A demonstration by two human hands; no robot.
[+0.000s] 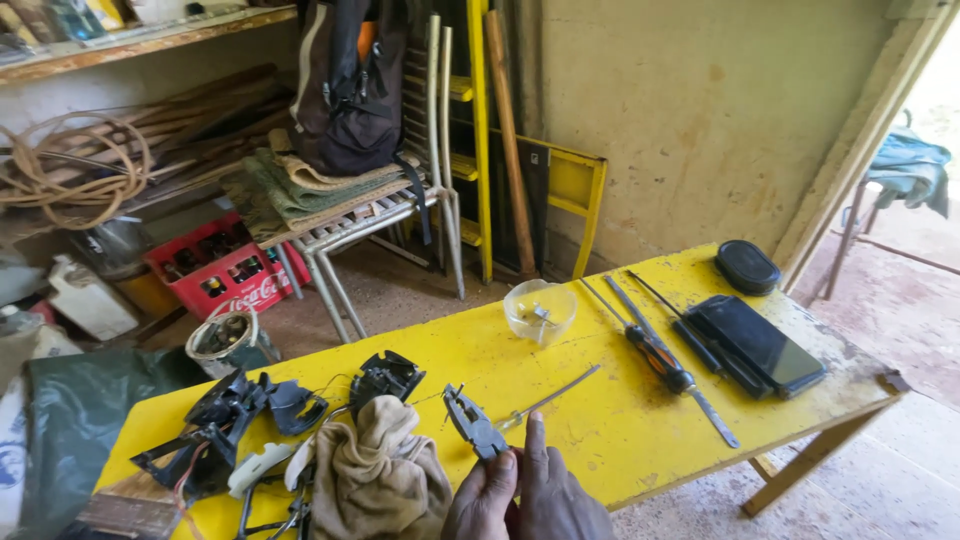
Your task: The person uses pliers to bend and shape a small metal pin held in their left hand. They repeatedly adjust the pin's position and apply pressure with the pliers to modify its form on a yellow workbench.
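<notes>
Daylight pours in from the doorway on the right, washing it out. The yellow table is bright and sharp; the left shelves sit dimmer, perhaps slightly bowed.

Chipped yellow-painted wooden table, its coat scuffed and worn matt, and on it the dark metal pliers look dull beside a thin bright steel rod. A crumpled beige cloth rag sits soft and rough, next to black moulded plastic parts (fairly matt, dusty). Further along, a clear glossy plastic bowl, a smooth glossy black glass-faced phone and an orange-and-black plastic-handled screwdriver.
</notes>
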